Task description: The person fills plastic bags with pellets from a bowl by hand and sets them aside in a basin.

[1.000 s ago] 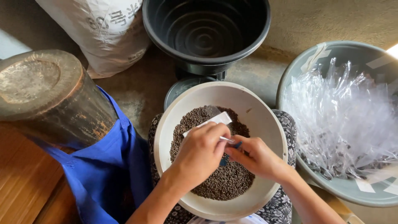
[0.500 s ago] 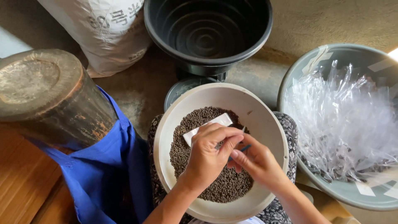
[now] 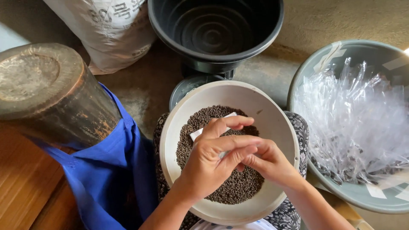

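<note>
A cream bowl (image 3: 179, 132) rests on my lap and holds a mound of small dark seeds (image 3: 238, 189). My left hand (image 3: 213, 159) hovers over the seeds, its fingers curled around a small white packet (image 3: 197, 133) that pokes out to the left. My right hand (image 3: 268, 164) meets the left at the fingertips, pinched together at the packet's hidden end. What the right fingers grip is covered by the left hand.
A grey basin (image 3: 379, 200) at right is heaped with clear plastic bags (image 3: 353, 115). A black tub (image 3: 217, 30) stands beyond the bowl, a white sack (image 3: 115, 30) to its left. A wooden stump (image 3: 47, 93) and blue cloth (image 3: 110, 170) lie at left.
Both hands have stayed over the bowl. The left hand has closed further over the white packet, and the right fingers have slid under the left fingers.
</note>
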